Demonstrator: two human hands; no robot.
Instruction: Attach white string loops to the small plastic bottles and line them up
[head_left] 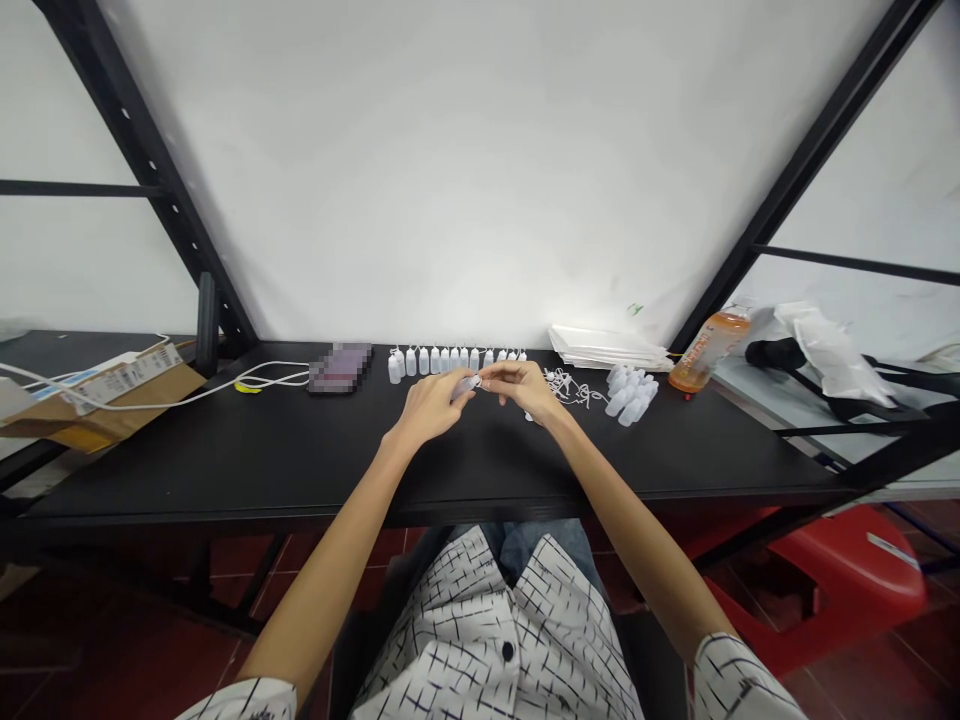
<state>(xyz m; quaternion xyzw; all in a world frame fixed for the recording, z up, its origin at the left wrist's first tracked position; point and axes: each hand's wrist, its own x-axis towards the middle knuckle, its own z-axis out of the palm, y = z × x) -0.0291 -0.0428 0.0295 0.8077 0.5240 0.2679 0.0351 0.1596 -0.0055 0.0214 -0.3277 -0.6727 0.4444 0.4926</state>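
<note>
My left hand (431, 405) and my right hand (521, 387) meet over the middle of the black table (262, 460). Between them they pinch a small white plastic bottle (466, 384); the left fingers wrap its body and the right fingertips close on its tip end. Behind the hands a row of several small white bottles (450, 359) stands upright. A heap of more such bottles (631, 392) lies to the right, beside a tangle of small white parts (571, 388).
A stack of white bags (607, 347) and an orange drink bottle (706, 351) lie at the back right. A dark flat device (340, 368) with a white cable (187, 396) sits back left, near a cardboard box (97, 395). A red stool (847, 580) stands lower right.
</note>
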